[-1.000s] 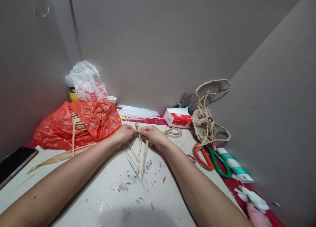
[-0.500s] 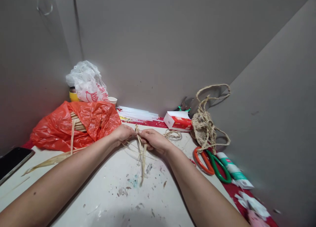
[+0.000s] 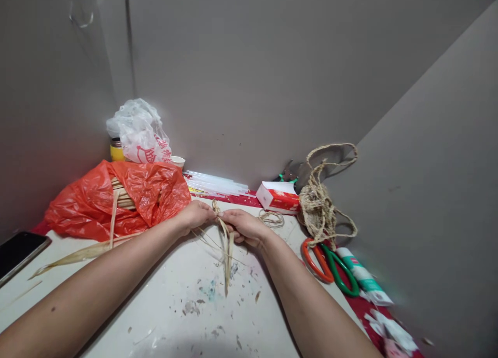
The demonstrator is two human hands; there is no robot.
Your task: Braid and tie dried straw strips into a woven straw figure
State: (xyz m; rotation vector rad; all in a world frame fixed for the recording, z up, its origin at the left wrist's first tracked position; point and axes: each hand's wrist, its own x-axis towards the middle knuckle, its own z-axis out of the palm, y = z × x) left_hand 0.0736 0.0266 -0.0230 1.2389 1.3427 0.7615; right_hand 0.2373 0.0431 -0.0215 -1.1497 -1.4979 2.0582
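Left hand (image 3: 197, 215) and right hand (image 3: 247, 227) meet fingertip to fingertip, both pinching a bunch of pale plant strips (image 3: 227, 262), whose bunched top shows just beyond the fingers and whose loose ends trail toward the person above the white tabletop (image 3: 182, 280). A red plastic bag (image 3: 87, 207) lies beside the left hand; farther right are a red-and-white box (image 3: 283, 201) and tangled rope (image 3: 317, 208).
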